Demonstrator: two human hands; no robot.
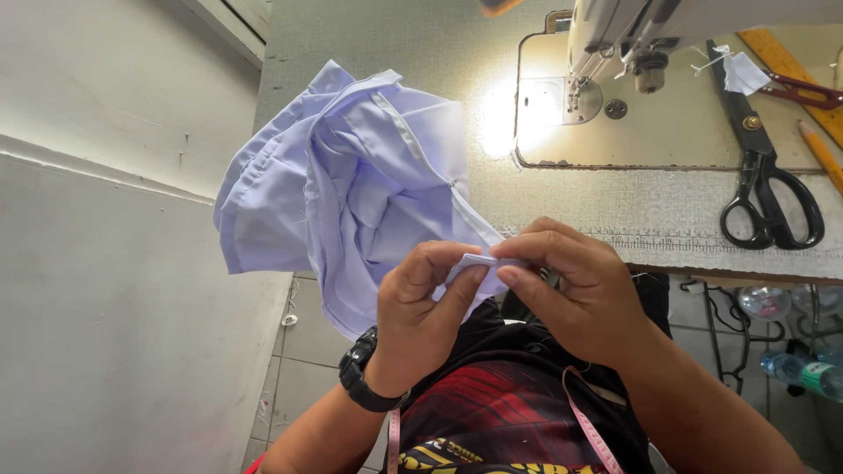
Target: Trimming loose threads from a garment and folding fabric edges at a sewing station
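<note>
A crumpled light blue garment [351, 184] hangs in the air in front of me, its bulk spreading up and to the left. My left hand [421, 307], with a black watch on the wrist, pinches a folded edge of the cloth between thumb and fingers. My right hand [571, 290] pinches the same narrow folded strip from the right, fingertips almost touching those of the left hand. Both hands are held close to my chest, just off the table's front edge.
A sewing machine [632, 53] stands on the speckled table [562, 211], its lamp lit. Black scissors [768, 175], red-handled snips [803, 90], a pencil [821, 154] and a yellow ruler [781, 61] lie at the right. A white wall [105, 263] is at left; plastic bottles [803, 373] are below.
</note>
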